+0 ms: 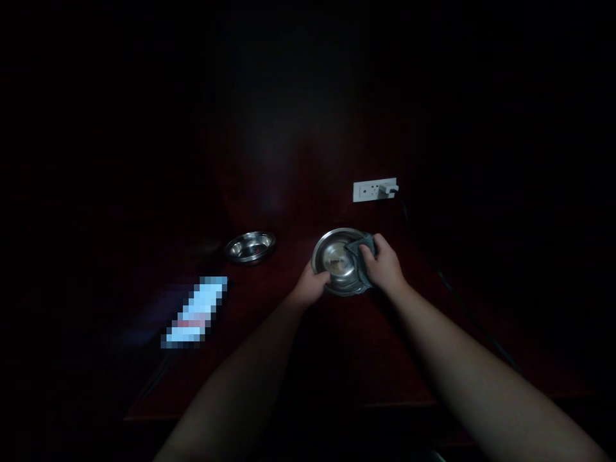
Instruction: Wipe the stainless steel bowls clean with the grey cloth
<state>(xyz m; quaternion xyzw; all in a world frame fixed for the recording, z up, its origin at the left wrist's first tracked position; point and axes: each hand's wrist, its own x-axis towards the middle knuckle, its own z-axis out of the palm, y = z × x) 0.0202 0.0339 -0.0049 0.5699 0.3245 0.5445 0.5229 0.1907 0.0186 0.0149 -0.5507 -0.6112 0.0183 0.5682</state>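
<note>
Holding a bowl [337,260] with both hands, tilted, with its open side toward the camera, in front of the body and over the dark red table [269,359]. With the left hand [310,285], grasping the lower left rim: thumb bent over the edge and reaching a little inside, other fingers hidden behind, so not possible to tell exactly how far closed. With the right hand [384,263], pinching a grey-green cloth [363,260] against the right side of the bowl: thumb inside on the cloth, index finger near the upper edge, rest of the fingers mostly out of sight behind. Between thumb and fingers, only a narrow opening, filled by cloth and rim. On the table, left of the bowl and well apart, a shiny metal dish [250,247]. Nearer and more left, a bright screen [197,314], blurred in squares. On the wall behind, a white socket [364,191] with a plug [387,190] in its right part.
</note>
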